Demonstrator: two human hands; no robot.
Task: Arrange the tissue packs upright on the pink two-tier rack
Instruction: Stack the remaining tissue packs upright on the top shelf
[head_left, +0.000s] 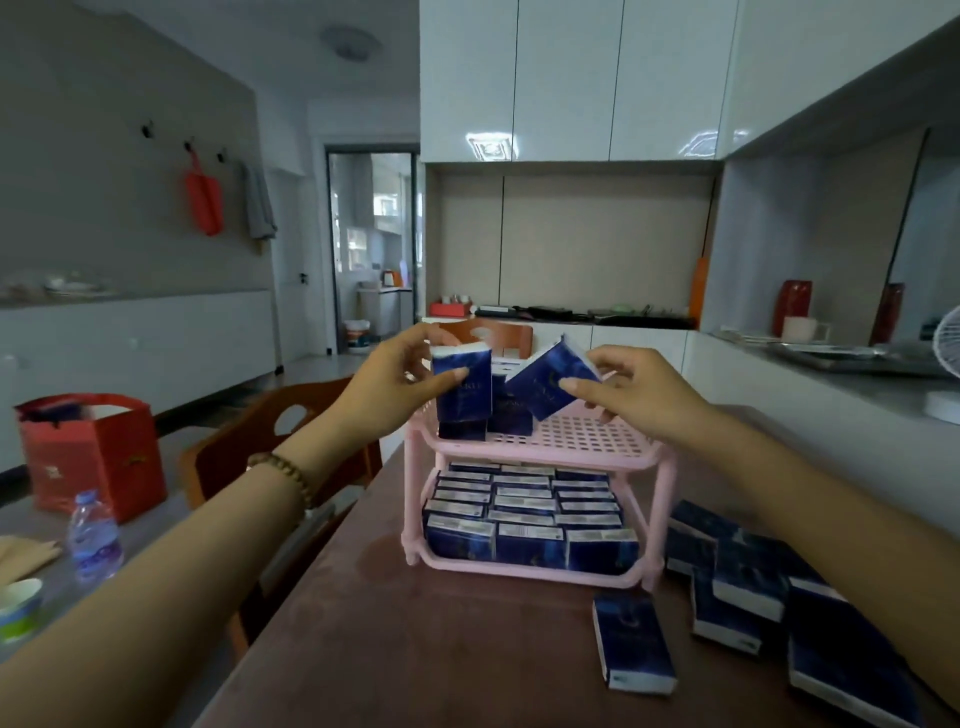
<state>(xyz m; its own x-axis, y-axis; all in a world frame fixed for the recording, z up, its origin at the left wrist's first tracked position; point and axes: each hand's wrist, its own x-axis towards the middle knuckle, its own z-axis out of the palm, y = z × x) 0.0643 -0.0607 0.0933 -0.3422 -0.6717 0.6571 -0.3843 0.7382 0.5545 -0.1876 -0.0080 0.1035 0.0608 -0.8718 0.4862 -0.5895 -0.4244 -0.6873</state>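
Observation:
The pink two-tier rack (587, 439) stands on the brown table. Its lower tier is filled with several upright dark blue tissue packs (524, 525). On the top tier a couple of packs (511, 413) stand at the back left. My left hand (395, 387) holds one blue pack (464, 387) upright above the top tier's left side. My right hand (631, 392) pinches another blue pack (545, 379), tilted, above the tier's middle. Several loose packs (737, 582) lie on the table to the right of the rack, and one lone pack (631, 642) lies in front.
A wooden chair (270, 436) stands left of the table. Further left are a red gift bag (91, 457), a water bottle (93, 535) and a paper cup (18, 608). A counter with a tray and fan (948, 345) runs along the right.

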